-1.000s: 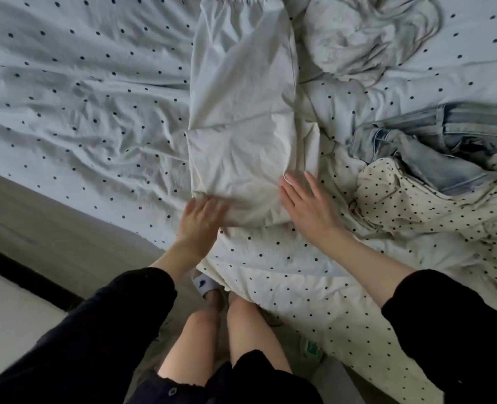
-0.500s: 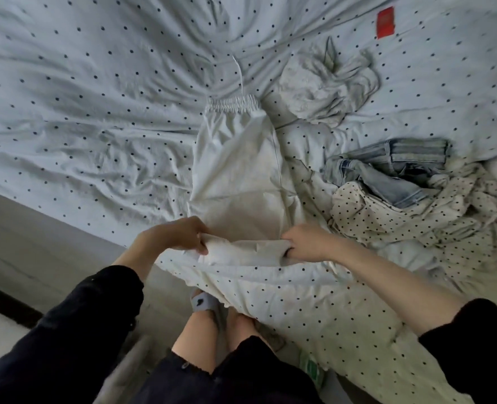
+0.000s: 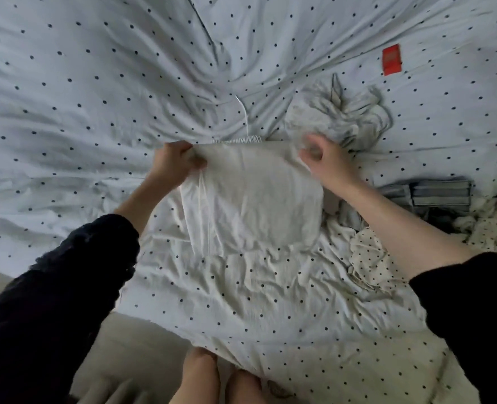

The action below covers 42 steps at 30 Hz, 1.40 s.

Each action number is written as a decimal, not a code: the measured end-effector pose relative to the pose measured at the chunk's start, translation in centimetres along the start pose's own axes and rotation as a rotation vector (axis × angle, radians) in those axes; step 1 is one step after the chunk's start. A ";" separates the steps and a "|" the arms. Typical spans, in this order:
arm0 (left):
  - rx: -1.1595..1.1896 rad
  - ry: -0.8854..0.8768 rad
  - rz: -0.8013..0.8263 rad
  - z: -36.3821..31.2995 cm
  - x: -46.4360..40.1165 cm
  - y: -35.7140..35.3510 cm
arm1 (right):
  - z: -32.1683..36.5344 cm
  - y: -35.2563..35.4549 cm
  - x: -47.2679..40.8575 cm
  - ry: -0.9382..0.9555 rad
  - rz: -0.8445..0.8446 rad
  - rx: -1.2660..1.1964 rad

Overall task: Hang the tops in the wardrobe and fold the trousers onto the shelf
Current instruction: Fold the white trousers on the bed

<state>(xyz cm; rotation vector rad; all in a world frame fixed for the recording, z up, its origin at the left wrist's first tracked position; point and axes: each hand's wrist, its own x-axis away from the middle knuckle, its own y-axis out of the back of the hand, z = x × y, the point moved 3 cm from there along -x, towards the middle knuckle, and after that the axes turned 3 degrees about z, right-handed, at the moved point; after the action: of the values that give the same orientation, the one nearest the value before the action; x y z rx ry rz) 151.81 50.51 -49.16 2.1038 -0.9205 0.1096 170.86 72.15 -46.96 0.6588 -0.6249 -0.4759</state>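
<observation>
The white trousers [image 3: 250, 199] lie on the bed [image 3: 81, 97] between the two hands, doubled over on themselves so the folded-up half covers the lower one. The cloth is thin, pale and creased, with a seam running down its left side. At the far edge the gathered elastic waistband [image 3: 237, 139] just peeks out past the fold, and a white drawstring [image 3: 243, 112] trails away from it across the sheet.

The left hand [image 3: 174, 164] is curled tight on the far left corner of the folded layer, pinching the fabric between thumb and fingers, knuckles up. The right hand [image 3: 327, 161] sits at the far right corner with its fingers curled; it is blurred, and it looks to be gripping the edge there, though I can't be sure the cloth is actually in its fingers. Both forearms reach out bare from dark sleeves [image 3: 52, 301] pushed up toward the elbow.

Just beyond the right hand is a crumpled grey garment [image 3: 343, 118]. To the right of the right forearm lie folded jeans [image 3: 440, 193], and nearer the person than those a cream dotted top [image 3: 370, 258] in a heap. Farther off beyond the right hand a small red tag [image 3: 391, 59] rests on the spotted sheet. Below the hands, bare knees [image 3: 200, 374] press against the bed's edge.
</observation>
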 end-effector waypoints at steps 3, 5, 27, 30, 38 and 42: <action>-0.014 0.001 -0.022 0.9 -4.7 -1.2 | 0.0 -2.8 -1.1 0.155 -0.072 0.401; -0.205 -0.067 0.082 1.4 -6.0 -3.1 | -0.8 -6.2 -0.5 0.254 -0.049 0.597; -0.723 -0.453 0.170 8.4 -3.8 -15.8 | -7.4 -18.7 -0.4 0.195 0.087 0.677; -0.777 -0.572 0.081 7.1 -5.2 -14.2 | -7.8 -17.6 1.4 0.329 0.119 0.733; -0.919 -0.465 0.393 4.8 -11.1 -13.0 | -9.5 -15.7 1.0 0.239 0.136 0.798; -0.949 -0.346 0.392 3.9 -12.8 -14.3 | -9.5 -17.4 -1.0 0.144 0.173 0.825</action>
<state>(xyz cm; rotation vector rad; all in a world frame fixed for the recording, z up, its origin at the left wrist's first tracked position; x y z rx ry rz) 150.79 60.75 -65.81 1.0639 -1.2580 -0.4282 172.82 64.48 -65.15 1.3915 -0.7309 0.0172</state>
